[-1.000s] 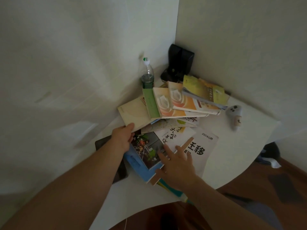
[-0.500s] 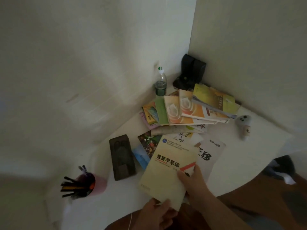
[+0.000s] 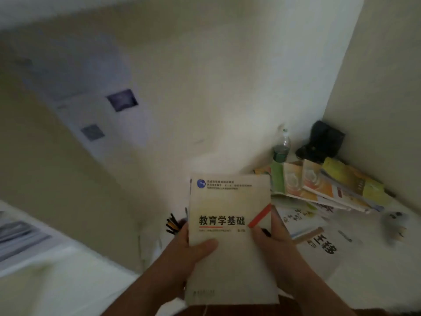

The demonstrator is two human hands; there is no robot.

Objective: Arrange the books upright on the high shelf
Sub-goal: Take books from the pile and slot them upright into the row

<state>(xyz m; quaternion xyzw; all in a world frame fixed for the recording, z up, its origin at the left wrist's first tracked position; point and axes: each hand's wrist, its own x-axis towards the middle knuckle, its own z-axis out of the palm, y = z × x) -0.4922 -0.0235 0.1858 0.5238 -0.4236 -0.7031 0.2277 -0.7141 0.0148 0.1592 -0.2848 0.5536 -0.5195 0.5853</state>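
Head view: a person holds a cream-covered book [image 3: 230, 238] upright in front of them with both hands, its front cover facing the camera, a blue round emblem at the cover's 11 o'clock corner and a red diagonal stripe at its 3 o'clock edge. The left hand [image 3: 182, 254] grips the book's 9 o'clock edge, thumb pressed flat across the cover; the right hand [image 3: 273, 242] grasps the 3 o'clock edge, thumb on the cover just below the stripe. At 2 o'clock from the book, a fanned pile of books [image 3: 323, 185] in green, orange and yellow lies flat on the white desk [image 3: 364, 258], well apart from the held book. More white-covered volumes [image 3: 319, 236] with black lettering lie at 3 o'clock, just beside the right hand. A plastic bottle [image 3: 282, 145] stands at the wall at 1 o'clock, with a black object [image 3: 323, 142] in the corner beside it. Pens [image 3: 172, 224] poke out at 9 o'clock, behind the left hand. A small pale object [image 3: 394, 224], perhaps a toy figure, is too blurred to identify
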